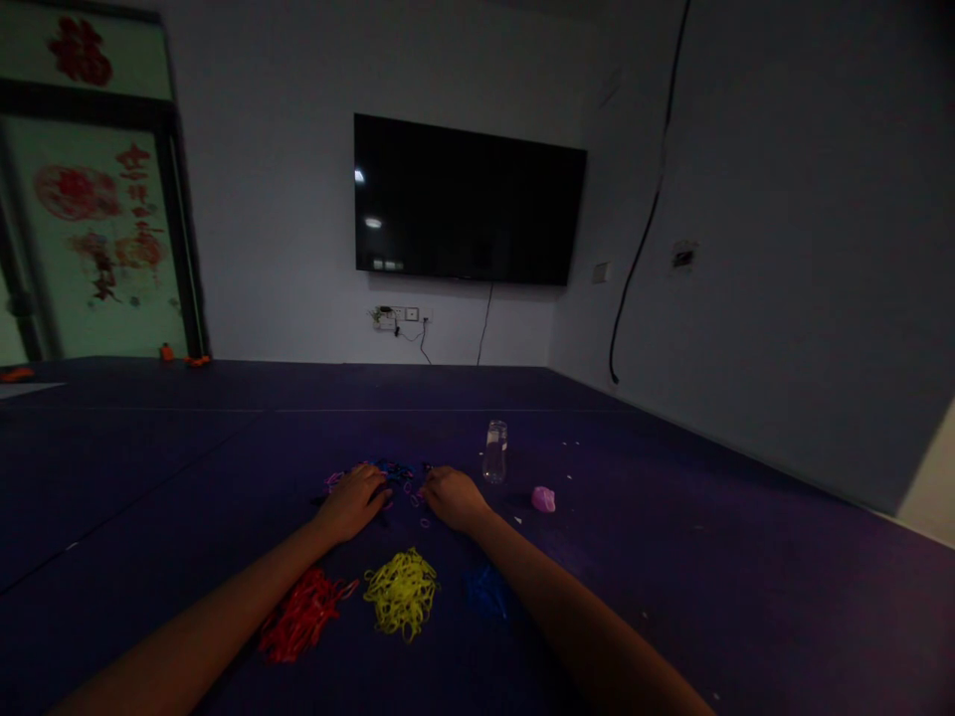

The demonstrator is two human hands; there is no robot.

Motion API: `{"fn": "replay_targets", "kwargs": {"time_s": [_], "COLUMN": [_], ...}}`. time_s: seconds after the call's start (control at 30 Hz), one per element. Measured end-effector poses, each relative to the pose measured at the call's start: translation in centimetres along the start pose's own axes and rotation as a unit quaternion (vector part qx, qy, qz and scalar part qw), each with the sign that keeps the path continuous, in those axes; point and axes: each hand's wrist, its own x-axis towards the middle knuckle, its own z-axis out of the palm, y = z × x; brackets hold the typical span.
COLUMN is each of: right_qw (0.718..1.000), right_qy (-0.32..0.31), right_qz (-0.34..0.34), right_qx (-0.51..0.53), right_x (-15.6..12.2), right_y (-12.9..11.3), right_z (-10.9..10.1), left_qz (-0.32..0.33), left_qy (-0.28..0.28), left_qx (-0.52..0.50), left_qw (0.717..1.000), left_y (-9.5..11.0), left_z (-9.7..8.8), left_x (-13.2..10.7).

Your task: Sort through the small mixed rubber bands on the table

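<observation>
Both my arms reach forward over a dark purple floor mat [671, 557]. My left hand [354, 500] rests with curled fingers on a mixed heap of coloured rubber bands [395, 475]. My right hand [454, 496] lies beside it, fingers bent down into the same heap. What either hand pinches is hidden. Nearer to me lie three sorted piles: red bands [302, 615], yellow bands [403, 589] and blue bands [488, 589], between my forearms.
A small clear bottle [494, 450] stands just right of my right hand. A pink lump [543, 498] lies further right. A dark wall-mounted screen [467, 199] hangs ahead, with a door with red decorations [90, 229] at the left. The room is dim.
</observation>
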Motion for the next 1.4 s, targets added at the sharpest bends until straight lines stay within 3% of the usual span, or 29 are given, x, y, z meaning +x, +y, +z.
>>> {"fn": "replay_targets", "kwargs": {"time_s": [1.4], "right_qw": [1.0], "right_qy": [0.006], "right_qz": [0.004], "right_qx": [0.003], "right_x": [-0.06], "right_y": [-0.01], "right_z": [0.13], "left_qz": [-0.011], "left_qy": [-0.008], "left_qx": [-0.012], "left_qw": [1.0], "left_y": [0.02], "left_z": [0.06], "left_x": [0.06]}}
